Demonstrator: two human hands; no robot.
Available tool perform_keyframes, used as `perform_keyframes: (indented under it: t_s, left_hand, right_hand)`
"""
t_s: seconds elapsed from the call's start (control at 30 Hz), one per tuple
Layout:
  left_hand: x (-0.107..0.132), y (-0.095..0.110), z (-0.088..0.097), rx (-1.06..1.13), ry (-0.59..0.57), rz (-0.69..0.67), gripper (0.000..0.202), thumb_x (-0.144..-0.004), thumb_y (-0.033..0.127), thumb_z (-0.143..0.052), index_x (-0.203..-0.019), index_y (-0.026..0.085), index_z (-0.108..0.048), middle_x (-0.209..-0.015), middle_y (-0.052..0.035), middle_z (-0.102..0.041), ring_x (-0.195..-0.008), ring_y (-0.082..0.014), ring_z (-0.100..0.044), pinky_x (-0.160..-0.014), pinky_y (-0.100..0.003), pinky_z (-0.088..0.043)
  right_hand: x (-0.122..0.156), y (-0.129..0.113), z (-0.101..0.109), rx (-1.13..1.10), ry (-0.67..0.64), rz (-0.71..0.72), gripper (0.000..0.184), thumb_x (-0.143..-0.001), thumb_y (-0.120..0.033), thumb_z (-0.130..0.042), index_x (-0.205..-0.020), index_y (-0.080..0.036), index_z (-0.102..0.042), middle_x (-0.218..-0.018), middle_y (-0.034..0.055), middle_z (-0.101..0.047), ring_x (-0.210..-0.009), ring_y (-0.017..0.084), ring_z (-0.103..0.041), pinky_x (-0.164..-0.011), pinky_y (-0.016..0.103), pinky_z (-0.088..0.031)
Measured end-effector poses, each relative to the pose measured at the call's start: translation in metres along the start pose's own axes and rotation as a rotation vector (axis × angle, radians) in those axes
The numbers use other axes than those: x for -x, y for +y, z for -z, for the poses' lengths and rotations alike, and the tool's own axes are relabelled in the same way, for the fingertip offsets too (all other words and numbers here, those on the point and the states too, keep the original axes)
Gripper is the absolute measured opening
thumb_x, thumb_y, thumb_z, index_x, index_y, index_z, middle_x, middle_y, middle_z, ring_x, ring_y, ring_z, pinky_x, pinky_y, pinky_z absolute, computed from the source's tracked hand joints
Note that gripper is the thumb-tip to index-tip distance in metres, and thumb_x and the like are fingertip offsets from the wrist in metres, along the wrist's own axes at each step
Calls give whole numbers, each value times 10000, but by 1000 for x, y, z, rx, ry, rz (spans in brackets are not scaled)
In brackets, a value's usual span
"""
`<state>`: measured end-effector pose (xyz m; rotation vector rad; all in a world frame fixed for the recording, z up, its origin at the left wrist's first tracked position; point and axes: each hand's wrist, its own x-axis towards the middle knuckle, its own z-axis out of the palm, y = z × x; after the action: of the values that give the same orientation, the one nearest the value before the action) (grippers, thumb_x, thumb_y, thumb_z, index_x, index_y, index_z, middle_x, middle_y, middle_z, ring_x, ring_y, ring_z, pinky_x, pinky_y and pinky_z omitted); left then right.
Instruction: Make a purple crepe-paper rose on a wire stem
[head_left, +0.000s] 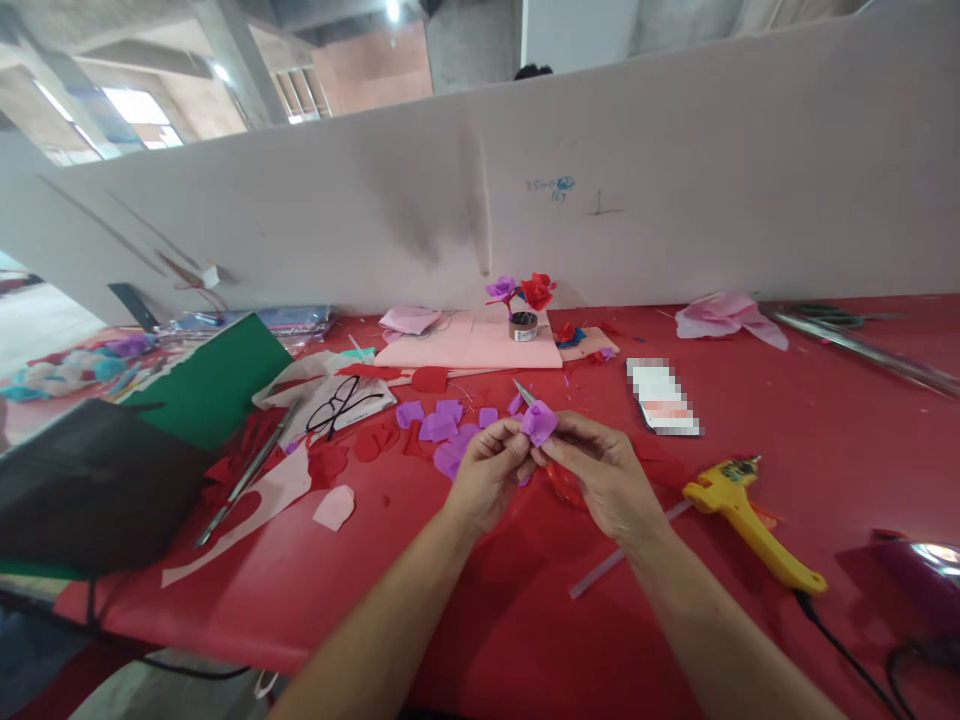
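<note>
We record one small cupped violet paper piece [538,424], no clear long axis, between left hand [487,472] and right hand [607,474], both grips pinching it, neither nearer.

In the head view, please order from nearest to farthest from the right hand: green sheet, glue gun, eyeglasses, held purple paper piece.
1. Purple paper piece, touching the right hand.
2. Glue gun, right side.
3. Eyeglasses, left side.
4. Green sheet, farther left.
</note>
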<state>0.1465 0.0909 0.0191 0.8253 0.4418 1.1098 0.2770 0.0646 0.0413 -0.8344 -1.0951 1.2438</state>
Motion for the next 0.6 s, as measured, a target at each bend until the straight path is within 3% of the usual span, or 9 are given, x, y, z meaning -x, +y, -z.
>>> perform_keyframes:
  t_s: [0.27,0.6]
  left_hand:
    - [-1,-1,0,-6,39,1,233,-678,324,-785,-742,165,-628,-602,34,-507,-480,-47,-369,-494,-223,-264]
    - [-1,-4,2,17,21,-5,189,-689,291,-780,-746,162,-654,-609,31,-510,-491,-44,-385,-490,-212,-273]
  right_hand:
    - [1,1,1,63,32,64,88,-748,-288,-712,-828,-272,-745,-898,20,-655,-838,178,-597,-792,321,-493]
    - [0,2,-1,64,31,63,109,-724,-249,-736,-827,-282,-745,-865,12,-628,-837,177,-592,-774,317,-503]
